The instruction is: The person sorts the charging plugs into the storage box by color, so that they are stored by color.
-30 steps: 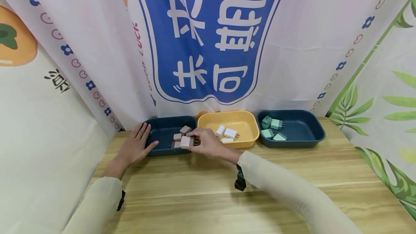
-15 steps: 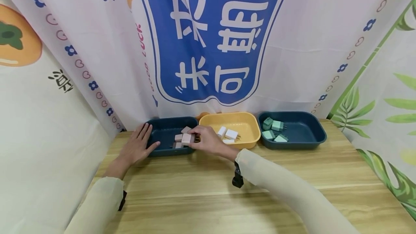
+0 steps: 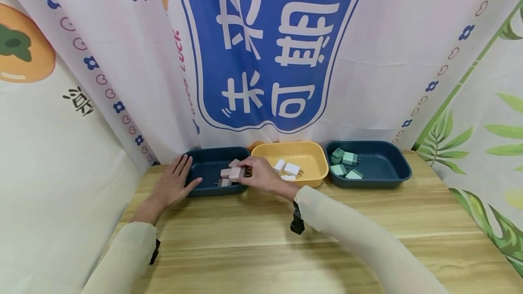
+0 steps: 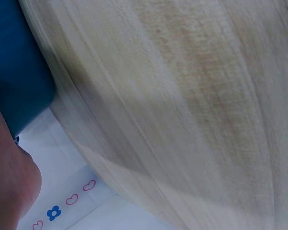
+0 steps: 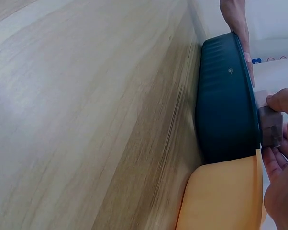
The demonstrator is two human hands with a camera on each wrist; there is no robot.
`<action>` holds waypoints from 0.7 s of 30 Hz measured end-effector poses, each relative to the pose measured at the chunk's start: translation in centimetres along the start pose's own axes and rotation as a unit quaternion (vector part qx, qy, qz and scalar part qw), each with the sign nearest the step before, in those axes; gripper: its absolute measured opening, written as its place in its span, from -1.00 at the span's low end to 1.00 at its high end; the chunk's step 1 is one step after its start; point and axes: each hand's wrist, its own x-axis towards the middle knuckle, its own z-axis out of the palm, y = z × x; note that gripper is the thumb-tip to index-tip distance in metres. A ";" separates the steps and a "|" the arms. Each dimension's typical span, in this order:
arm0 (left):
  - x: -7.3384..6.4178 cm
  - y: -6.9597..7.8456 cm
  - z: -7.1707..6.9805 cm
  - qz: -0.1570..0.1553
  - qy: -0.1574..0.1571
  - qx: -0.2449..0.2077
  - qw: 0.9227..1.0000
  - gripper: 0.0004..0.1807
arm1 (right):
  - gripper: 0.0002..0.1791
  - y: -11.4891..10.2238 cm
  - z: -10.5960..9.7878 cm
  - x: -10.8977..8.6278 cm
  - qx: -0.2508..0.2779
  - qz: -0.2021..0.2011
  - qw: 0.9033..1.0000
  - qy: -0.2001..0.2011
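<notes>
At the left end of the row stands a dark blue tray (image 3: 204,190) with several pinkish charger plugs (image 3: 225,182) in its right part. My left hand (image 3: 173,180) rests on the left end of this tray, fingers straight and thumb along the front rim. My right hand (image 3: 260,177) pinches a pink charger plug (image 3: 235,174) between thumb and fingers, low over the tray's right end. In the right wrist view the held charger plug (image 5: 270,125) shows a grey-brown side close above the rim. Only part of the left hand (image 4: 12,177) enters the left wrist view.
Beside that tray is a yellow tray (image 3: 304,149) with several white charger plugs (image 3: 292,169). A second dark blue tray (image 3: 384,183) to the right holds several green charger plugs (image 3: 349,158). The wooden table (image 3: 245,239) meets a printed curtain (image 3: 367,94) behind the trays.
The right hand with the pink charger plug has come slightly lower and closer to the other pink plugs. The left hand stays on the tray. The head view has shifted slightly.
</notes>
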 end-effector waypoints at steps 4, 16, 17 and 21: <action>0.2 0.1 0.2 0.006 0.008 -0.001 1.000 0.05 | -0.52 0.2 -0.1 -0.2 0.037 0.001 0.999 0.007; 0.5 0.3 -0.1 -0.004 -0.024 0.019 1.000 0.04 | -0.48 0.9 -0.9 -0.6 0.035 0.017 0.999 0.006; 0.5 0.2 -0.2 -0.004 -0.024 0.016 1.000 0.04 | -0.47 0.9 -1.0 -0.7 0.035 0.018 0.999 0.004; 0.4 0.0 -0.2 -0.003 -0.018 0.010 1.000 0.04 | -0.46 1.0 -1.3 -0.9 0.025 0.020 0.999 -0.003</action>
